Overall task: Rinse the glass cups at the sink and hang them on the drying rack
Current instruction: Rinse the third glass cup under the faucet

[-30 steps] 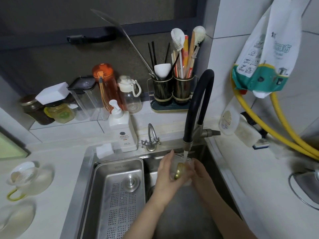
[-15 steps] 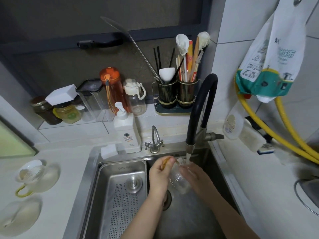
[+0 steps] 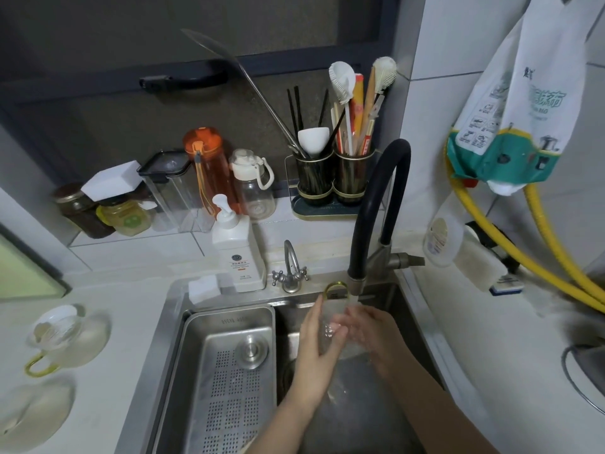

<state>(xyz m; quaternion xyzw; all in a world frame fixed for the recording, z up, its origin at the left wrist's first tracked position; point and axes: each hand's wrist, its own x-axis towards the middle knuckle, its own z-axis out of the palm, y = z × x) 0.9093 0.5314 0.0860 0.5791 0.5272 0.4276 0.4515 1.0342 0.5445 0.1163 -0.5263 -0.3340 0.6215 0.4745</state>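
A clear glass cup (image 3: 334, 319) with a yellow-green handle sits between both hands over the sink (image 3: 402, 309), just under the spout of the black faucet (image 3: 376, 204). Its handle points up toward the spout. My left hand (image 3: 316, 352) grips the cup from the left side. My right hand (image 3: 370, 332) holds it from the right, fingers against the glass. Another glass cup (image 3: 55, 339) with a yellow handle rests on the counter at the left. A further clear glass piece (image 3: 32, 411) lies below it. No drying rack is in view.
A perforated steel drain tray (image 3: 229, 381) fills the sink's left half. A soap pump bottle (image 3: 237, 253) and small tap (image 3: 289, 270) stand behind the sink. Jars, bottles and a utensil holder (image 3: 334, 181) line the ledge. Yellow hoses (image 3: 510, 244) run along the right wall.
The cup has been turned in my hands, so its yellow handle moved from the left side to the top by the spout. Both hands shifted their hold around the glass.
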